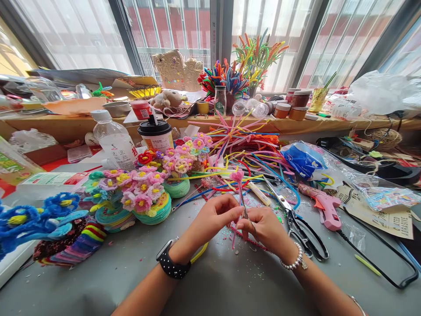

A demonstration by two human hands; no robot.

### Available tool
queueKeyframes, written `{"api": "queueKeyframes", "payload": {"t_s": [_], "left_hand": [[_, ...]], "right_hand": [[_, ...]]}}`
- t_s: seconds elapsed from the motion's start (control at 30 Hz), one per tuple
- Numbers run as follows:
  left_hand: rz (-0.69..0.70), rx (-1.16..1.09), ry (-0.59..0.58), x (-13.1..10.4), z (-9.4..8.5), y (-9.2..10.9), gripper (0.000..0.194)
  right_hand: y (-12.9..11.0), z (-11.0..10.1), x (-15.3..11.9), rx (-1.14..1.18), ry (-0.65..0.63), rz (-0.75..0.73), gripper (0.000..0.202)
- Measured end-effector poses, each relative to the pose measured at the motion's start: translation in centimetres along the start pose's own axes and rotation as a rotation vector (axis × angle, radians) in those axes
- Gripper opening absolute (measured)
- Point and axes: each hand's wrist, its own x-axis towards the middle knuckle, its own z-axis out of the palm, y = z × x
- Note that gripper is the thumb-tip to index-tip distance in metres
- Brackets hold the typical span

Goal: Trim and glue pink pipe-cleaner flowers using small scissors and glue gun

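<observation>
My left hand (221, 215), with a dark dotted watch strap at the wrist, pinches a pink pipe cleaner (237, 175) whose top is bent into a fluffy tuft. A thin pink tail hangs below the fingers. My right hand (265, 226), wearing a beaded bracelet, is closed on small metal scissors (245, 213), their blades pointing up along the pipe cleaner. Whether the blades touch it is hard to tell. Under my hands lies a red sparkly pipe cleaner (259, 246). Large black-handled scissors (291, 217) lie to the right, beside a white glue stick (259, 194).
At left stand pots of pipe-cleaner flowers (144, 188) and a blue-flowered rainbow pot (79, 241). A plastic bottle (113, 140) and lidded cup (157, 134) stand behind. Loose pipe cleaners (243, 145) pile up ahead. A pink glue gun (324, 206) with a black cord lies right.
</observation>
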Motion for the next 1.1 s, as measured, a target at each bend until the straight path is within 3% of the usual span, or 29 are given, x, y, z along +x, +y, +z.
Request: {"api": "queueKeyframes", "payload": {"t_s": [0.17, 0.43, 0.73, 1.1], "left_hand": [[-0.009, 0.005, 0.014, -0.11, 0.06, 0.16, 0.018], [-0.013, 0.025, -0.017, -0.16, 0.17, 0.31, 0.02], [-0.023, 0.077, -0.029, -0.22, 0.14, 0.04, 0.024], [-0.024, 0.099, 0.05, -0.09, -0.15, 0.53, 0.021]], "right_hand": [[0.01, 0.04, 0.01, -0.008, 0.012, 0.008, 0.064], [-0.13, 0.13, -0.09, 0.05, -0.076, 0.013, 0.066], [-0.19, 0.24, -0.02, 0.051, -0.024, -0.016, 0.061], [0.1, 0.05, 0.23, 0.049, 0.019, 0.041, 0.064]]}}
